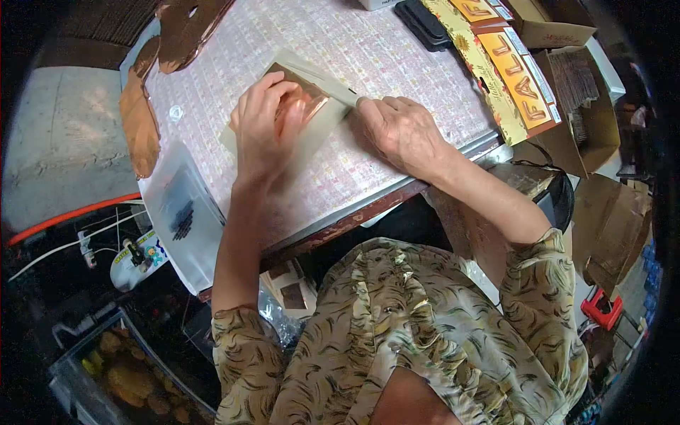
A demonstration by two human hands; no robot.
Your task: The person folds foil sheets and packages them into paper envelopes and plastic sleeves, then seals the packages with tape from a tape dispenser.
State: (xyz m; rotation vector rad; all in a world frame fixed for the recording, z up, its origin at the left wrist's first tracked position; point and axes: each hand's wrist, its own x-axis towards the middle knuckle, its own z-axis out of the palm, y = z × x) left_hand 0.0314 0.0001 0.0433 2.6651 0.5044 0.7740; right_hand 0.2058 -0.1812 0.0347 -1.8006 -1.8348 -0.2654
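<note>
Place: we take it for a small packing workshop | Centre: we see a pattern-topped table (425,81), packs printed "FALL" (520,74) at one edge | Right: open cardboard box (603,145) beside them, brown pieces (572,85) stacked inside | Near us: clear plastic tray (200,258) with small dark pieces (184,223) | Left: loose cable (49,253), grey concrete-like surface (64,134)

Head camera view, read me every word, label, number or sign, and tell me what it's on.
"FALL": orange package at the table's right.
"FA", rest out of frame: package above it.
Too small or blurred: script on the yellow header, red print on the cardboard box, lettering on the white oval object.
</note>
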